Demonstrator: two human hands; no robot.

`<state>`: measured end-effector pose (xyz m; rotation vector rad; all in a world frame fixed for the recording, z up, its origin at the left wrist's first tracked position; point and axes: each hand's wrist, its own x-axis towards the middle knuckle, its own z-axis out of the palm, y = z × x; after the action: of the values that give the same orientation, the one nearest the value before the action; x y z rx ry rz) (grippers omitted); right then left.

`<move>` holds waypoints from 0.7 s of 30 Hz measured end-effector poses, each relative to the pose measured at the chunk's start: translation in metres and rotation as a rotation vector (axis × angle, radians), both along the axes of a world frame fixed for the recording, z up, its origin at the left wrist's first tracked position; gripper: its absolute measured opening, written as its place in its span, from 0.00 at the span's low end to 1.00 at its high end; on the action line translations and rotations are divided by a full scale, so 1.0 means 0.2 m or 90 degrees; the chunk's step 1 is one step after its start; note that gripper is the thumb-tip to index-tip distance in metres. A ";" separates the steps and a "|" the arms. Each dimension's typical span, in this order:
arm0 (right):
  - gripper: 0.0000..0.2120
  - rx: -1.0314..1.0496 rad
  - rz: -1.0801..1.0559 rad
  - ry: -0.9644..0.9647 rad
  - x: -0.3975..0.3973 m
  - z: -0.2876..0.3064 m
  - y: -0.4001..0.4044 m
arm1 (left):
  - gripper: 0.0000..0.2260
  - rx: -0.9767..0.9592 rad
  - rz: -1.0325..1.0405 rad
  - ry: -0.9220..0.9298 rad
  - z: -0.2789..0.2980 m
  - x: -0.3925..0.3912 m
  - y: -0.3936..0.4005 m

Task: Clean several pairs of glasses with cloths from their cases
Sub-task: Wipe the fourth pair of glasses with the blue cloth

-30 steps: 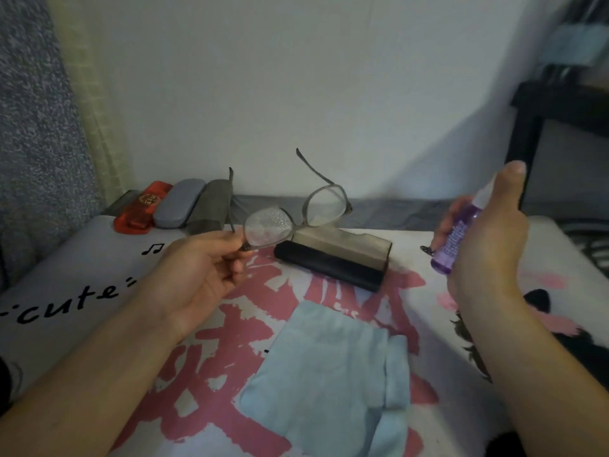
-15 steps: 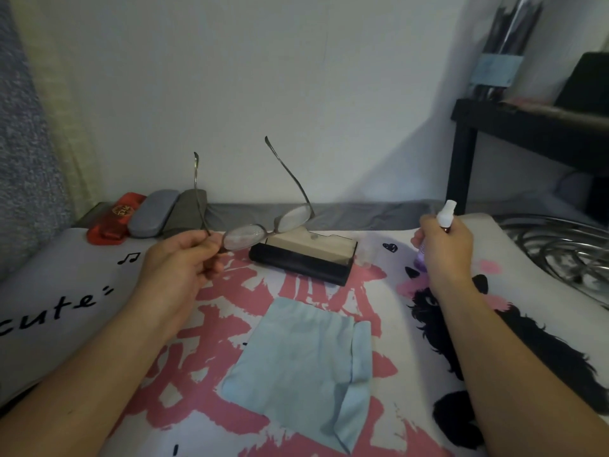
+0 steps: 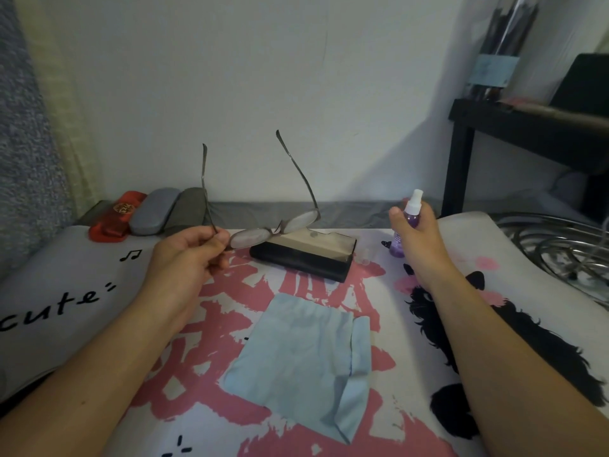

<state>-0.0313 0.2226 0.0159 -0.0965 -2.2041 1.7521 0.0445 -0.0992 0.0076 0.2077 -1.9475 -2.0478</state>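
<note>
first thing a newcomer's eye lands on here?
Probably the thin metal-framed glasses, held up at centre by the left hand, temples pointing upward. Next, the small purple spray bottle with a white nozzle gripped by the right hand, and the pale blue cleaning cloth lying flat on the pink-printed cover in front of an open black glasses case.

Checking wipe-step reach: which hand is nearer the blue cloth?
Left, marginally. The left hand, holding the glasses, sits up and left of the blue cloth. The right hand, gripping the spray bottle, is farther up and right.
</note>
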 end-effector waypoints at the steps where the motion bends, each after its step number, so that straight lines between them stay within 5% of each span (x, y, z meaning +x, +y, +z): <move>1: 0.20 -0.012 -0.025 0.028 0.01 0.01 0.00 | 0.05 -0.001 0.003 0.001 0.00 0.00 0.00; 3: 0.23 -0.031 -0.146 0.134 0.02 0.04 0.01 | 0.05 -0.002 0.013 0.006 -0.01 -0.01 -0.01; 6: 0.06 0.092 -0.231 0.254 0.09 0.07 -0.07 | 0.03 -0.027 0.061 0.031 -0.01 -0.02 -0.02; 9: 0.08 0.348 0.019 0.320 0.20 0.06 -0.26 | 0.04 -0.066 0.121 0.075 -0.01 -0.03 -0.04; 13: 0.05 0.555 0.363 0.261 0.27 0.00 -0.46 | 0.05 -0.112 0.173 0.109 0.00 -0.05 -0.12; 18: 0.09 0.771 0.409 0.237 0.27 -0.08 -0.52 | 0.07 -0.121 0.216 0.159 0.03 -0.07 -0.22; 21: 0.04 0.748 0.404 0.221 0.26 -0.09 -0.52 | 0.07 -0.075 0.218 0.194 0.05 -0.07 -0.25</move>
<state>0.0216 0.1182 -0.0014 1.1497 -2.7168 0.3204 0.0307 -0.1495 0.0179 0.1757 -1.7036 -1.6361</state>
